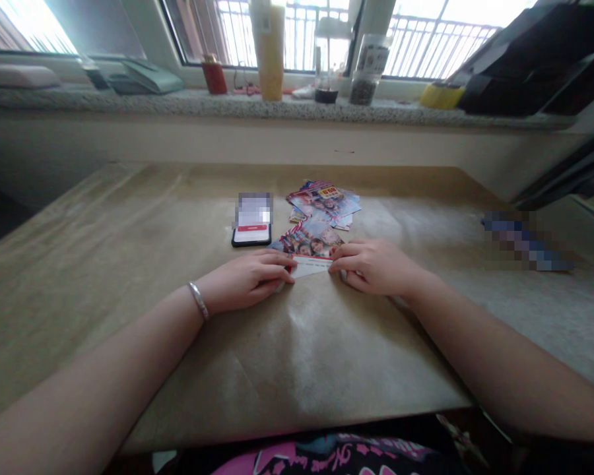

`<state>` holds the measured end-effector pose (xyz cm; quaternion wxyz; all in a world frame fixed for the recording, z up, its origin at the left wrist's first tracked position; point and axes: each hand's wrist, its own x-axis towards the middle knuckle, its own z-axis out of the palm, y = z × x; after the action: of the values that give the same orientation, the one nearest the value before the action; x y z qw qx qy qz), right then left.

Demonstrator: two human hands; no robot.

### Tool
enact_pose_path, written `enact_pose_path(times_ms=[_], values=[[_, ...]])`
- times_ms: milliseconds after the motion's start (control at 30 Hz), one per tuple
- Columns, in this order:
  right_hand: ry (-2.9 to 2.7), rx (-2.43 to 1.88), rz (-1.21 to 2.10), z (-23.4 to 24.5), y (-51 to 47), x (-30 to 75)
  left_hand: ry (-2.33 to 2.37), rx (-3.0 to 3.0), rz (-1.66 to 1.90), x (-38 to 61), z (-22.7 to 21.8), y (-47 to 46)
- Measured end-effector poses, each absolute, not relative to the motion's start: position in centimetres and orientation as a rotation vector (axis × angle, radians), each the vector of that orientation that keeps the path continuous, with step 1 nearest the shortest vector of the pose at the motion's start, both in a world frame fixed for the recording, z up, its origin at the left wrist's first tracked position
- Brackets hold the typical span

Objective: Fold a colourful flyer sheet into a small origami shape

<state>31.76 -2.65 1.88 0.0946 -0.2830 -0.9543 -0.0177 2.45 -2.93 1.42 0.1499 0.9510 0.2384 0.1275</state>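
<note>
A colourful printed paper sheet (319, 239) lies on the table in front of me, its near edge showing a white strip with a red line, apparently folded over. My left hand (245, 278), with a silver bangle at the wrist, grips the sheet's left end, fingers together. At the right end, my right hand (373, 267) pinches the paper between thumb and fingers. Just beyond the sheet is a loose pile of similar printed papers (321, 199). A phone (251, 237) with a lit screen lies left of the pile, beyond my left hand.
The table (218, 369) has a tan cover and meets the wall below a granite windowsill (178, 103). On the sill stand a tall yellowish container (271, 59), a red bottle (214, 76), clear containers and a dark bag (519, 66). A blurred blue item (525, 243) lies far right.
</note>
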Motion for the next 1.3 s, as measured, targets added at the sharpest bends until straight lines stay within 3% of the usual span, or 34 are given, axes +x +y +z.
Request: enact_pose_path(times_ms=[633, 1300], values=[[-2.76, -1.12, 0.128, 2.9, -2.1, 34.3, 0.663, 2.639, 0.403, 1.6, 1.2, -2.4], [-2.781, -1.052, 0.19, 2.7, -1.3, 35.6, 0.685, 2.725, 0.356, 2.0, 1.5, -2.9]])
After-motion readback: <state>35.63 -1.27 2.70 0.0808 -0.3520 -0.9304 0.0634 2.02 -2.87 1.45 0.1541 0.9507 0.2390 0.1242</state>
